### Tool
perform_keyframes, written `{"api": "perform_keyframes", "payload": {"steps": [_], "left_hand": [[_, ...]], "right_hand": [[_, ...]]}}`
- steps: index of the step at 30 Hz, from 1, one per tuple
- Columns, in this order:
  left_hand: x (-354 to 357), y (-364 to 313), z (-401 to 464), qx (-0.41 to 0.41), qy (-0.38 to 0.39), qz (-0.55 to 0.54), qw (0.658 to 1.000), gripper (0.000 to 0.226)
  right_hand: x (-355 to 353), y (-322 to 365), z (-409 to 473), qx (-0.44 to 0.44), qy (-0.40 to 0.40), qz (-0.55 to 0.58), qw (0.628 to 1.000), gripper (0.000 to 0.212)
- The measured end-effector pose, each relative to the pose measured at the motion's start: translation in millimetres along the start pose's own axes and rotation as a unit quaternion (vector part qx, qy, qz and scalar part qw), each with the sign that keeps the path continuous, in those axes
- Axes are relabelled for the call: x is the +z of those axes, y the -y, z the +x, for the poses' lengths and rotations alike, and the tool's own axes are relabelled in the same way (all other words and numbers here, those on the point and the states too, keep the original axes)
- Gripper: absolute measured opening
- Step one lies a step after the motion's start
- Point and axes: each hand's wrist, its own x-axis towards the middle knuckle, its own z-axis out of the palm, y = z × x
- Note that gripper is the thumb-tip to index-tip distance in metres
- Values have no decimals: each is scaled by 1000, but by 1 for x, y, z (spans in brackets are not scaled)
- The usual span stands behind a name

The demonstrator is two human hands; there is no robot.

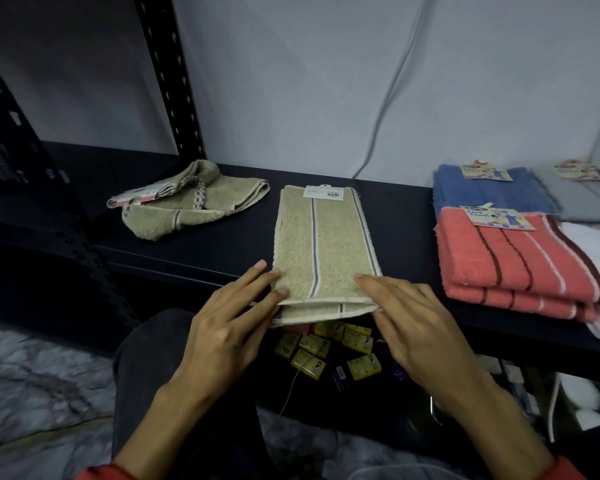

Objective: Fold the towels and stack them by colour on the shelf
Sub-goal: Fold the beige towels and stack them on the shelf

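Both hands sit at the near end of the folded beige towel (pixel 323 247), one at each near corner. The left hand (pixel 229 327) lies with straight fingers against the towel's near left corner, its fingertips touching the edge; the right hand (pixel 416 323) lies flat with straight fingers on the near right corner. Neither hand curls round the cloth.

That towel rests on the dark shelf (pixel 395 216), its near end hanging just over the shelf's front edge. Its long axis runs straight away from the hands toward the wall, with the paper tag (pixel 323 194) at the far end. Both hands are about equally near to it, so a next fold or a push along that axis would likely take both together.

Left of this towel, well apart from it, lies a crumpled beige towel (pixel 187 206), not yet folded. Right of it lie folded red towels (pixel 520 261), with a blue towel (pixel 489 194) behind them.
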Motion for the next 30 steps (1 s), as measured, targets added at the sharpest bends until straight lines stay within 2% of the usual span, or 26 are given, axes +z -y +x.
{"api": "perform_keyframes", "payload": {"steps": [4, 7, 11, 13, 15, 19, 21, 24, 30], "left_hand": [[-5, -7, 2, 27, -2, 4, 1000, 27], [-3, -12, 4, 29, 5, -2, 1000, 27], [6, -15, 2, 38, 35, 39, 998, 43], [10, -12, 3, 53, 24, 38, 998, 33], [10, -10, 7, 55, 6, 27, 998, 28], [6, -10, 22, 47, -34, 33, 998, 24], [3, -8, 30, 53, -61, 33, 996, 24], [0, -7, 39, 62, -87, 19, 994, 22], [-3, -8, 49, 30, -78, 5, 996, 19]], "right_hand": [[-6, 1, 6, 46, -45, 107, 992, 29], [-11, 5, 9, 99, -44, 165, 980, 28], [-13, 2, 9, 144, -32, 224, 963, 32], [-14, 0, 9, 144, -37, 216, 965, 31], [-14, 2, 9, 115, -52, 157, 980, 30], [-7, 12, 13, 36, -49, 56, 997, 45], [-5, 13, 14, 36, -72, 60, 995, 45], [-7, 11, 16, 29, -109, 63, 992, 23], [-16, 6, 19, 48, -47, 116, 991, 23]]}}
